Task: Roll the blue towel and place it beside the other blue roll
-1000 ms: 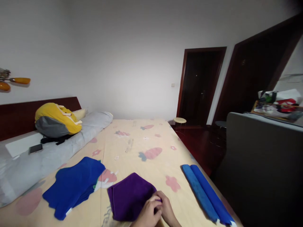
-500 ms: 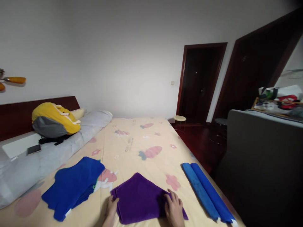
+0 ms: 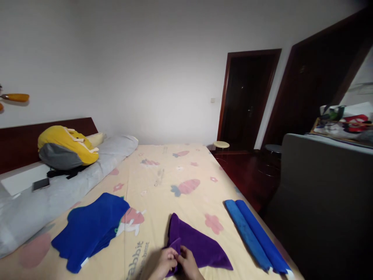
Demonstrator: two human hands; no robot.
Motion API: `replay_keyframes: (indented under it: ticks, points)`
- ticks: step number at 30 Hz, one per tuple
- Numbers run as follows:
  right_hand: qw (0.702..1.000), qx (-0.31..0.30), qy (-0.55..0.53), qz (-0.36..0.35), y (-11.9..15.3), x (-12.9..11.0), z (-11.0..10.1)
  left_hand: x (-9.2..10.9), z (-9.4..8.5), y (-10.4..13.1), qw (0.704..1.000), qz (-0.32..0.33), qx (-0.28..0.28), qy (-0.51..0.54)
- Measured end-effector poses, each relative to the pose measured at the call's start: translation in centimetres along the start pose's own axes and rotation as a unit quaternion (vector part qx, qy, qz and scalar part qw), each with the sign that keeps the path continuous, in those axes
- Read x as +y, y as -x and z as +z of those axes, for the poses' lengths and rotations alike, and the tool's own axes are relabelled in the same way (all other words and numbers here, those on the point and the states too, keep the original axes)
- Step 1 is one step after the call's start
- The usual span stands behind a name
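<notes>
A purple cloth lies on the patterned bed sheet at the bottom centre, its left part folded over toward the middle. My left hand grips the folded edge with fingers closed. Right beside it, my right hand pinches the same cloth, and the fingertips of both hands nearly meet. A crumpled blue cloth rests on the left. Two rolled cloths, a lighter blue one and a darker blue one, lie side by side on the right.
A yellow and grey backpack and a phone are on the grey bedding at the left. Beyond the bed's right edge stand a stool and a dark grey panel beside a cluttered surface.
My left hand has moved right, folding the left side of the purple cloth inward. My right hand has shifted left to meet it. Printed lettering on the sheet is now uncovered.
</notes>
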State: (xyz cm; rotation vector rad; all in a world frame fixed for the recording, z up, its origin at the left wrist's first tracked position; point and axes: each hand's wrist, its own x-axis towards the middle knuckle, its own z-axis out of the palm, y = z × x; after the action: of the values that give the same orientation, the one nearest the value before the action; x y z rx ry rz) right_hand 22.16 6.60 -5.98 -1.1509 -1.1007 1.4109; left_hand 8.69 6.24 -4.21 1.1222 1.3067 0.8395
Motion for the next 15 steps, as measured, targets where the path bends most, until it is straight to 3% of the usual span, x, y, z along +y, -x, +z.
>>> replay_keyframes:
  ticks: [5, 15]
  points:
    - [0.997, 0.007, -0.059, 0.049, 0.5, 0.0, -0.8, -0.3, 0.1, 0.5, 0.999, -0.017, -0.038, 0.032]
    - [0.983, 0.004, -0.162, 0.088, 1.7, -0.3, -2.5, 0.5, -0.4, 0.7, 0.997, -0.036, -0.034, 0.056]
